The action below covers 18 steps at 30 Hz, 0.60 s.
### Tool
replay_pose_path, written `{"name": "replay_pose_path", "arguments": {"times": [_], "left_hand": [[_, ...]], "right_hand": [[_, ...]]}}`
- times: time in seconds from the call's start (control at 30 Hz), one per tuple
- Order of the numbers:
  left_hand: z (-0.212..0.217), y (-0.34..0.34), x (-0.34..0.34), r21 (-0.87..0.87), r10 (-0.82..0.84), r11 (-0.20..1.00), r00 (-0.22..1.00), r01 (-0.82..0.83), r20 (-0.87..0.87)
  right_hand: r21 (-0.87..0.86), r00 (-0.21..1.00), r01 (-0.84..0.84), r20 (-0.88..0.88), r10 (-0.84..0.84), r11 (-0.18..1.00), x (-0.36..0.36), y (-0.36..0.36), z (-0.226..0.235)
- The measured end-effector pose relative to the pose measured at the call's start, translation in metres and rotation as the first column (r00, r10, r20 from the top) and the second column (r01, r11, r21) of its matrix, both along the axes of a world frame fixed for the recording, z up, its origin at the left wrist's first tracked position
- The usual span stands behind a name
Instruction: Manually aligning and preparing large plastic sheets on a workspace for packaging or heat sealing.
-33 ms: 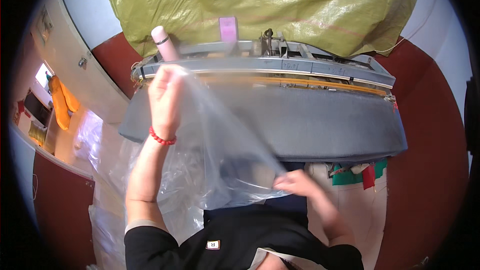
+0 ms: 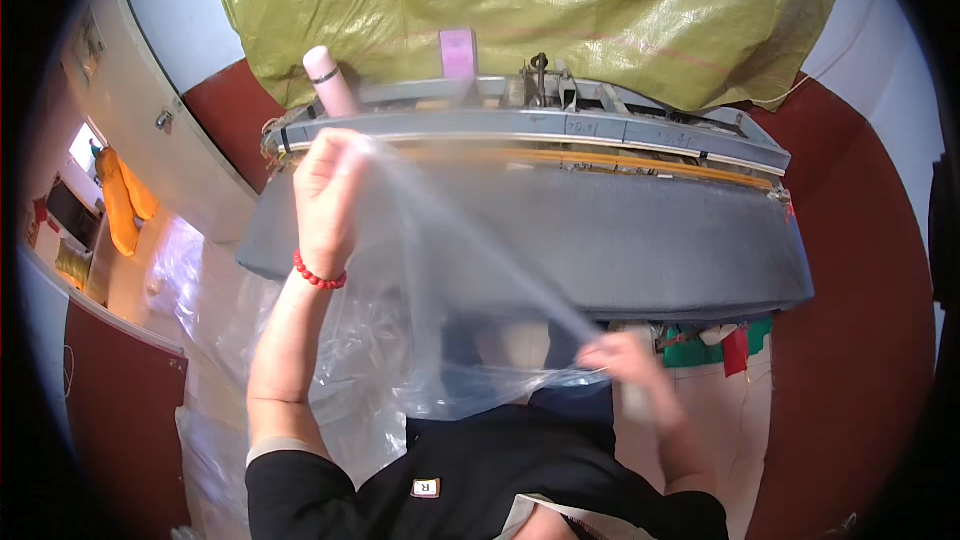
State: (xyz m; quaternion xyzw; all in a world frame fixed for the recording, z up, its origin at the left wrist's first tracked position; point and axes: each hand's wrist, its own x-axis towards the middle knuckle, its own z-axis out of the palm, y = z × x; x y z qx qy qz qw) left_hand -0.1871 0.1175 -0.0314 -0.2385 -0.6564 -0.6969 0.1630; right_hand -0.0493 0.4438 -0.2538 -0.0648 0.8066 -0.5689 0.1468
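The tarp [image 2: 520, 10], green, spans the far side. Before it lies the pad [image 2: 680, 240], grey and long, with the metal frame [image 2: 520, 127] along its far edge. The film [image 2: 425, 340], clear plastic, is suspended between the hands, over the near left portion of the pad and down toward the lap; its upper edge runs taut on a diagonal. Left hand [image 2: 328, 200]: raised, fingers closed, gripping the film at its upper end. Right hand [image 2: 628, 358]: lower, near the pad's front edge, fingers closed on the film's other end; blurred, exact finger position cannot be told. The bottle [image 2: 327, 75], pink, is at the frame's left part. The box [image 2: 458, 53], pink, is right of the bottle. The bracelet [image 2: 320, 273], red beads, encircles the left wrist.
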Motion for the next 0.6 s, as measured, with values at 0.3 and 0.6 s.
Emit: {"name": "replay_pose_path", "arguments": {"times": [0.3,0.6], "left_hand": [[-0.188,-0.032,0.08,-0.526,-0.361,0.001,0.491,0.851,0.793],[-0.078,-0.399,-0.06,-0.975,0.448,-0.215,0.893,0.057,-0.046]], "right_hand": [[-0.287,-0.086,0.955,-0.51,-0.856,0.075,0.166,0.376,0.087],[0.222,0.298,0.954,-0.653,-0.696,0.2,0.117,0.454,0.034]]}}
